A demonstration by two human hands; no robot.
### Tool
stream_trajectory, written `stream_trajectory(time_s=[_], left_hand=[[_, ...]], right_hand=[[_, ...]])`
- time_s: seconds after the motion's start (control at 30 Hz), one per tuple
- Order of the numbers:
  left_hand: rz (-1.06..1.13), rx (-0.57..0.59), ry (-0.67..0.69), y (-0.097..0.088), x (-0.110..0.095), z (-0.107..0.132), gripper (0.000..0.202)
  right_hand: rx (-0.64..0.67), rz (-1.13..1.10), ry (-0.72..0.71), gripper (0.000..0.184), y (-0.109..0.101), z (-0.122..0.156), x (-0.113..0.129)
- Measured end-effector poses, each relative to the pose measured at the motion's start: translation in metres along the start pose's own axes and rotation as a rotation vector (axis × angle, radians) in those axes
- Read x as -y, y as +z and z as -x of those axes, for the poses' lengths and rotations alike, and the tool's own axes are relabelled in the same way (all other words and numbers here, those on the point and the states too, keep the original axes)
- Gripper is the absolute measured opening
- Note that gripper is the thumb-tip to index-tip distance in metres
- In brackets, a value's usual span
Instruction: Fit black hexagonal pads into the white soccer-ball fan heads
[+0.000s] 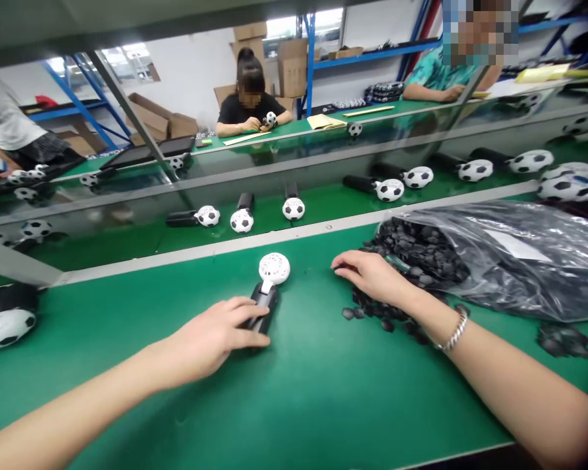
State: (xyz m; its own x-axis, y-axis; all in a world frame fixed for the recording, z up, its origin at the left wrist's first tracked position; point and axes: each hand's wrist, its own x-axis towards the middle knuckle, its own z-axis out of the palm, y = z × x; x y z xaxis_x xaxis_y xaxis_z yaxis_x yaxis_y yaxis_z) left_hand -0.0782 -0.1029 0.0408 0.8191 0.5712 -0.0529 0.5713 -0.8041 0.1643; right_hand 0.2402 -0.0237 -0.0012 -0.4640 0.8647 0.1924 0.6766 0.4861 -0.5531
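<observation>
My left hand (225, 333) has its fingers closed round the black handle of a soccer-ball device (274, 268), which lies on the green work surface. The device's round white head points away from me, speckled with small dark marks and without black patches on the side that shows. To the right, my right hand (367, 274) is in a pinch, with a small dark bit showing at the fingertips. Under and beside that hand lies a pile of small black pieces (411, 251), spilling from the mouth of a clear plastic bag (534, 261).
Beyond a pale metal ledge (215, 253), several soccer-ball devices with black patches (294, 209) lie on a green conveyor belt (176, 241). Another device (4, 328) rests at the far left. Across the line, people (252, 111) sit at a green bench.
</observation>
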Motion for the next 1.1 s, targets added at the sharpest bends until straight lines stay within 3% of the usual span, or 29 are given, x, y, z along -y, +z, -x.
stream_trajectory(time_s=[0.1, 0.2, 0.37, 0.53, 0.73, 0.9, 1.1], left_hand=[[0.351, -0.219, -0.364, 0.003, 0.007, -0.014, 0.056], [0.494, -0.336, -0.551, 0.016, 0.015, -0.046, 0.090], [0.541, -0.195, -0.379, 0.023, 0.007, -0.088, 0.093], [0.572, -0.184, -0.332, 0.022, 0.003, -0.096, 0.089], [0.549, -0.202, -0.349, 0.022, 0.005, -0.094, 0.086], [0.472, -0.267, -0.374, 0.022, 0.002, -0.097, 0.077], [0.504, -0.278, -0.339, 0.026, 0.008, -0.100, 0.076]], right_hand=[[-0.017, -0.081, 0.045, 0.005, 0.000, 0.000, 0.002], [-0.107, -0.099, 0.032, 0.004, 0.001, 0.000, 0.004], [-0.146, -0.318, 0.090, 0.011, 0.006, 0.003, 0.012], [-0.063, -0.522, 0.058, 0.012, 0.011, 0.007, 0.026], [-0.063, -0.294, -0.050, 0.013, 0.005, 0.009, 0.034], [-0.179, -0.202, -0.113, 0.009, 0.005, 0.011, 0.036], [-0.132, -0.301, -0.090, 0.010, 0.017, 0.013, 0.042]])
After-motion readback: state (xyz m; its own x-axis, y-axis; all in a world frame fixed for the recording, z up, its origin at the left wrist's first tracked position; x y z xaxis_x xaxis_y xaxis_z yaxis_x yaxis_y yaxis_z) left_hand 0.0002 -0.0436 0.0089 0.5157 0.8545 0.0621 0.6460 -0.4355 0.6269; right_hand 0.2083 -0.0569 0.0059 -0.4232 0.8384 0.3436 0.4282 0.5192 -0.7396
